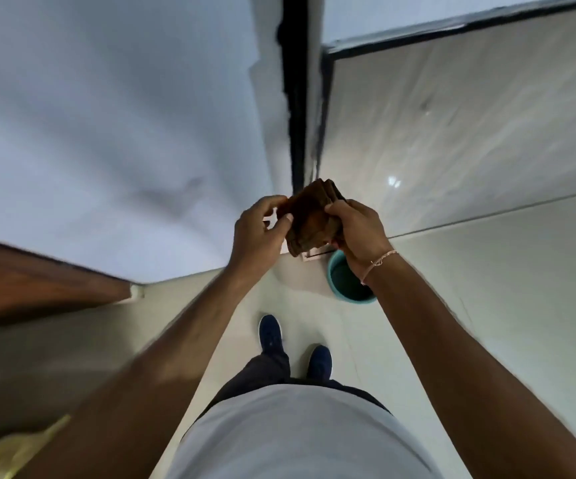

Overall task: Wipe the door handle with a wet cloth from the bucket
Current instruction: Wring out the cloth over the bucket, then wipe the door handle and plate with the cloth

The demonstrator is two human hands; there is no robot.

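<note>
From the head camera, both bare arms reach forward over a pale tiled floor. The right hand is clenched around a bunched brown cloth, its fingers wrapped over the right side of the wad. The left hand pinches the left edge of the same cloth between thumb and fingertips, so the cloth sits grasped between the two hands, held up in the air in front of the person. A thin pinkish bracelet circles the right wrist.

Below the right wrist a teal bucket stands on the floor, partly hidden by the forearm; its inside looks dark, and whether it holds water is hard to tell through the blur. The cloth is above and just left of the bucket, not touching it.

Two dark blue shoes stand on the tiles behind the bucket, under dark trousers and a light grey shirt. A white wall fills the left, a brown wooden door edges in at the lower left, and a black frame strip runs up the middle; the door handle does not show clearly
</note>
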